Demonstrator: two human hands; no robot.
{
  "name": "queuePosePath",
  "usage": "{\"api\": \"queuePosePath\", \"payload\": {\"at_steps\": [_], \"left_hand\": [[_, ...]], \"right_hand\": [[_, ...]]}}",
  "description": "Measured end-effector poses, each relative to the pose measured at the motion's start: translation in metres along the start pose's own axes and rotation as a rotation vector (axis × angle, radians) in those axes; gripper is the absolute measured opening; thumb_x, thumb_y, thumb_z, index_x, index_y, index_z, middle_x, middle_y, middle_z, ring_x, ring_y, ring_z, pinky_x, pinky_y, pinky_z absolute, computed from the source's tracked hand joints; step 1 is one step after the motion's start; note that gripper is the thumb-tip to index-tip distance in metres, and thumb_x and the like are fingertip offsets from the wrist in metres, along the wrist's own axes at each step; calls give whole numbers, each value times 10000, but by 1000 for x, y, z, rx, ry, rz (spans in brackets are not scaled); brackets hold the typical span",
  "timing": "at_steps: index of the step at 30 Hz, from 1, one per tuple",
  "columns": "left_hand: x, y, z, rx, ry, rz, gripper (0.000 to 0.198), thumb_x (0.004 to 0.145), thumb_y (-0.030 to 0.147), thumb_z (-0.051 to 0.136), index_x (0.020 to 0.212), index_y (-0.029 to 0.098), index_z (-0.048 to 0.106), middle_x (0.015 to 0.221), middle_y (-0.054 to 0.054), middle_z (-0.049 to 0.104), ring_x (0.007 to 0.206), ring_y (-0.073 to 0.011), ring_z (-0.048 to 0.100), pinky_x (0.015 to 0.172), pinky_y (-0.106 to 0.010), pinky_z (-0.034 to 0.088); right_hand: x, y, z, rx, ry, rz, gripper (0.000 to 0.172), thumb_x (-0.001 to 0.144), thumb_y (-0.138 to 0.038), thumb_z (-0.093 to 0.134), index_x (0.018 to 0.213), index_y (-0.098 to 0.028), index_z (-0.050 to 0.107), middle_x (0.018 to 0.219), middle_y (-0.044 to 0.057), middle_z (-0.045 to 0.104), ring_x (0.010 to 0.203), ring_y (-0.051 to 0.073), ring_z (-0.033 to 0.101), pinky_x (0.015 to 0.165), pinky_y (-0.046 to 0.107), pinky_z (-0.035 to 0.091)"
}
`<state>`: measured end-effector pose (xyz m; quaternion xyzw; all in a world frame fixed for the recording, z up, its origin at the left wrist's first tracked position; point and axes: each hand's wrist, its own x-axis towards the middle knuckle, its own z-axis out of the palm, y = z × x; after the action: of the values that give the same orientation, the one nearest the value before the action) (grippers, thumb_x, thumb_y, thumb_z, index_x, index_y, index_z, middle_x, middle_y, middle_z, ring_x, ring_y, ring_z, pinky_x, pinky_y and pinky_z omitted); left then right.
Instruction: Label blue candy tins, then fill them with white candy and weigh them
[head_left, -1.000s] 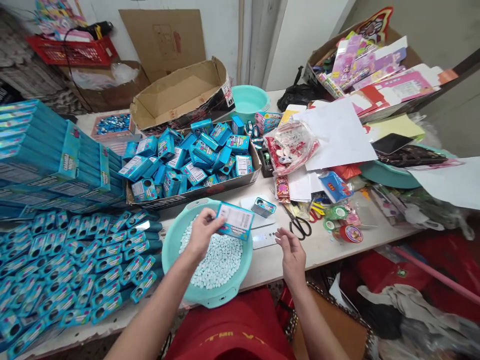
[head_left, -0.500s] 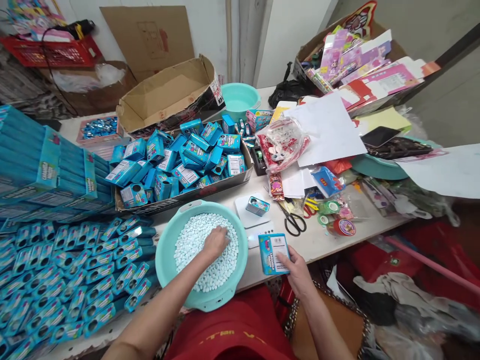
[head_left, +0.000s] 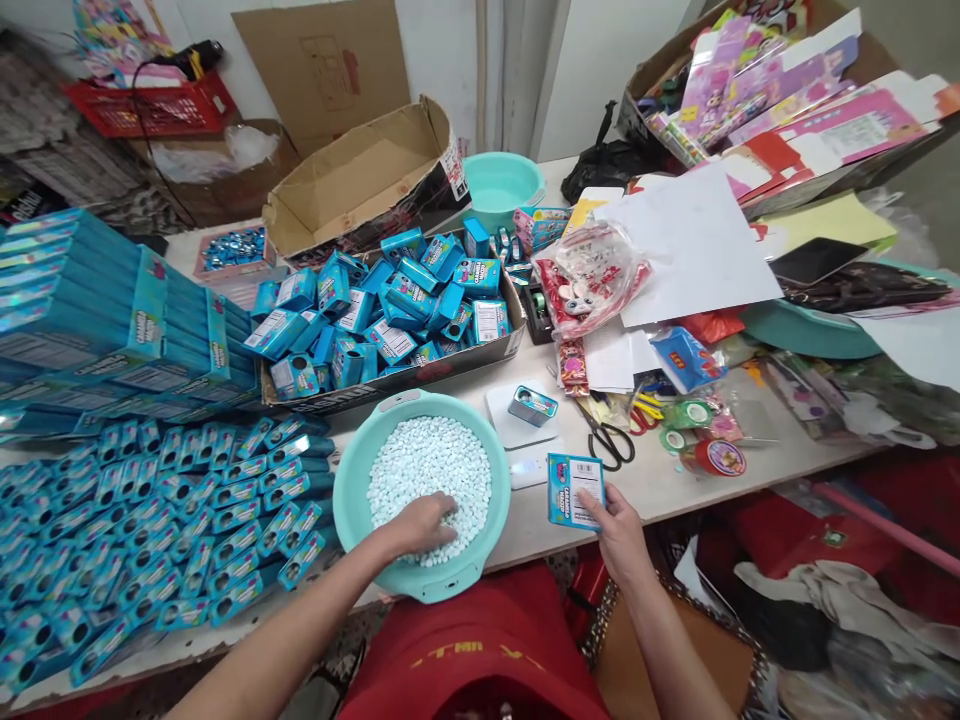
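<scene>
My left hand (head_left: 429, 522) is down in the turquoise basin (head_left: 347, 490), its fingers curled into a heap of small white candies (head_left: 429, 455); the fingertips are partly hidden among them. Over the table's front edge, my right hand (head_left: 621, 525) grips a blue printed candy box (head_left: 574, 488), thumb on its white label and the other fingers behind. Another blue box (head_left: 534, 405) with a round opening at its end lies on a small white scale (head_left: 501, 412), whose display (head_left: 527, 470) is lit.
Left of the basin stand many blue boxes (head_left: 187, 520) with round holes, beside a tall stack (head_left: 82, 310). A carton (head_left: 390, 385) behind holds more. Black scissors (head_left: 611, 440), tape rolls (head_left: 686, 415), a plastic bag (head_left: 600, 280) and paper (head_left: 701, 250) lie to the right.
My left hand has shifted toward the near side of the candy heap. My right hand still grips the box. The whole view has swung slightly left.
</scene>
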<state>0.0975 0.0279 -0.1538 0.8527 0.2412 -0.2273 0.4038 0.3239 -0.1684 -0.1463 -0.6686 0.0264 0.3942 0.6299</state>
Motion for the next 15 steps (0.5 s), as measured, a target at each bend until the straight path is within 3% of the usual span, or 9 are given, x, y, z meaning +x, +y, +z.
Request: {"api": "queuePosePath", "payload": {"at_steps": [4,7,11,13,15], "left_hand": [[-9,-1,7,-51,9,-94,126,662,155,509,713,181,622,787,-52,643,793,-212,587,719,-285,404],[-16,-10,2,-491,29,-211,56,647,219,581,642,166,599,595,-7,577,609,-157,558,611,-259,410],[-26,-17,-9,-1242,122,-252,256,606,338,702,744,151,595,600,15,559,486,-75,491,473,-190,360],[-24,-14,-15,-1410,170,-223,292,626,371,696,791,152,596,682,-7,596,493,-62,501,432,-169,324],[-17,-9,-20,-1425,175,-235,300,660,412,651,783,145,596,718,-32,614,484,-64,508,398,-168,293]], "right_hand": [[1,1,1,-24,-4,2,497,555,-404,810,966,-186,634,907,39,717,783,223,666,730,363,553],[1,1,2,-36,21,-10,508,540,-418,812,950,-175,636,901,47,715,779,220,662,716,356,553],[0,1,4,-46,35,-7,509,527,-430,814,928,-170,637,875,53,716,769,226,663,694,354,555],[-1,3,5,-46,30,-6,506,530,-428,812,929,-173,635,880,55,716,778,233,665,701,364,556],[-1,4,6,-36,23,-6,504,529,-420,814,933,-179,633,884,49,717,784,232,665,714,367,556]]}}
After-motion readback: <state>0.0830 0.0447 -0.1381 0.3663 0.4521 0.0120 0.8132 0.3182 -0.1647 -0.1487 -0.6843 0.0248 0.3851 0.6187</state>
